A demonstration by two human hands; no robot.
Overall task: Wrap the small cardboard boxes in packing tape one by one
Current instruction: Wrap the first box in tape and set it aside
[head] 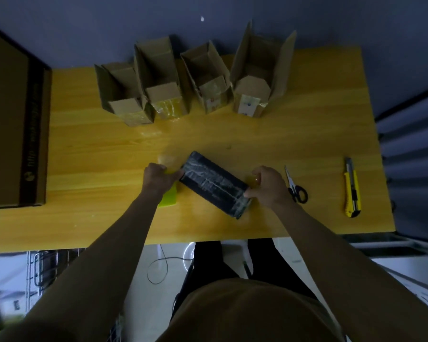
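- A dark tape-wrapped box (pixel 214 185) lies slantwise on the counter (pixel 307 134), between both hands.
- The left hand (pixel 158 178) grips its far-left end.
- The right hand (pixel 267 187) pinches its near-right end.
- Four open cardboard boxes (pixel 158 80) stand along the far edge.
- Scissors (pixel 294 186) and a yellow utility knife (pixel 351 188) lie to the right.

A dark box (pixel 214 185), glossy with clear tape, lies flat and slanted at table centre, long axis 10 to 4 o'clock. Four open cardboard boxes (pixel 183 80) stand in a row at 12 o'clock, flaps up.
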